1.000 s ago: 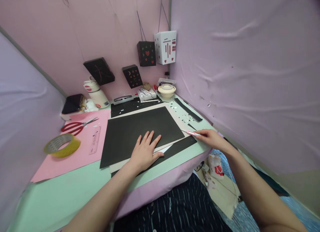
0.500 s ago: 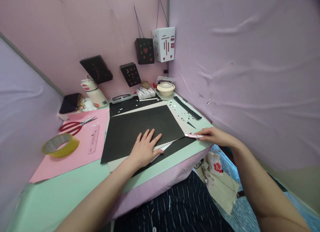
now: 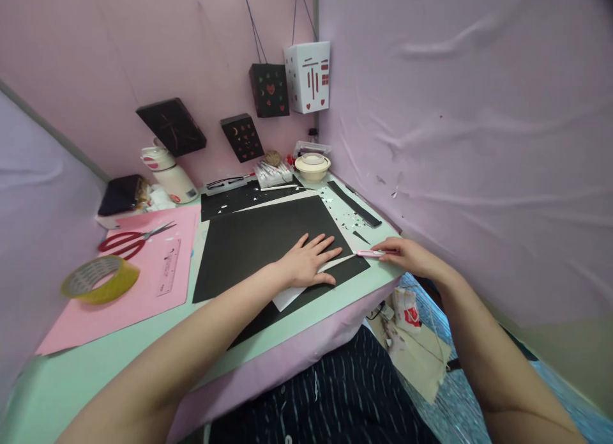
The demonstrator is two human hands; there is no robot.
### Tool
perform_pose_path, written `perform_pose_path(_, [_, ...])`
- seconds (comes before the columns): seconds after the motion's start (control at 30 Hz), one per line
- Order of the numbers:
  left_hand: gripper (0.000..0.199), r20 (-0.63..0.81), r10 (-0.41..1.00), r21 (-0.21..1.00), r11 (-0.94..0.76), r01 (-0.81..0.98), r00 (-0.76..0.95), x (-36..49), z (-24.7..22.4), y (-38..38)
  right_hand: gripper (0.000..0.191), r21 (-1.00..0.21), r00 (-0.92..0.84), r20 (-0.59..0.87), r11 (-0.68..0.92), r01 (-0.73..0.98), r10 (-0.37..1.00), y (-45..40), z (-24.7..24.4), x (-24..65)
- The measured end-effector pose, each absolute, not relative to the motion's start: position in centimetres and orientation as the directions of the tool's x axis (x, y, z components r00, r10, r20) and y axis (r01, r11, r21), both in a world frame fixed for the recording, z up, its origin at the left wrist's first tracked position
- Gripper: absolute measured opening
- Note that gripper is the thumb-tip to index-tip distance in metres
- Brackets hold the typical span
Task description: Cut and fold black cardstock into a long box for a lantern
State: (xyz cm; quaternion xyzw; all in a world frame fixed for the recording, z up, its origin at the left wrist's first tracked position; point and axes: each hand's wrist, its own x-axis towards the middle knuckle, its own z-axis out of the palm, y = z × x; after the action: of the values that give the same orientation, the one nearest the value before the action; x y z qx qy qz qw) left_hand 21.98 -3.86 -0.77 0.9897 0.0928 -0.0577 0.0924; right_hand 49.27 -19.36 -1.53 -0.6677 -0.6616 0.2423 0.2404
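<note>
My left hand (image 3: 309,262) lies spread on a large sheet of black paper (image 3: 258,233), near its right front edge. A pale strip and a white piece of paper (image 3: 288,298) show beside the palm, over another black sheet (image 3: 352,275) underneath. At the right corner of the paper, my right hand (image 3: 407,255) is closed round a pink and white utility knife (image 3: 371,253). The knife lies low over the table, its tip pointing left at the corner of the black sheet.
Pink paper (image 3: 119,290) on the left bears yellow tape (image 3: 100,279), red-handled scissors (image 3: 136,239) and a clear ruler (image 3: 169,268). A bottle (image 3: 170,176), a lidded bowl (image 3: 313,167) and a black strip (image 3: 354,203) stand or lie farther back. Decorated boxes (image 3: 269,91) hang above.
My left hand has slid right along the black paper, closer to the knife. My right hand still holds the knife near the corner. The view has shifted slightly.
</note>
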Motion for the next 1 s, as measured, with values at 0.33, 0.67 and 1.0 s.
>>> perform_pose_path(0.33, [0.077,-0.105,0.151,0.215,-0.962,0.171,0.983,22.1,-1.1,-3.4,0.035,-0.546,-0.021,0.072,0.057,0.836,0.997,-19.4,-2.3,49.4])
perform_pose_path(0.67, [0.079,-0.098,0.158,0.197,-0.965,0.175,0.983,21.9,-1.0,-3.6,0.034,-0.512,-0.014,0.065,0.045,0.858,0.998,-19.8,-1.5,48.7])
perform_pose_path(1.0, [0.078,-0.044,0.177,0.144,-0.973,0.182,0.983,23.9,-0.6,-4.5,0.038,-0.488,0.047,0.072,-0.006,0.873,0.996,-22.2,-2.7,47.4])
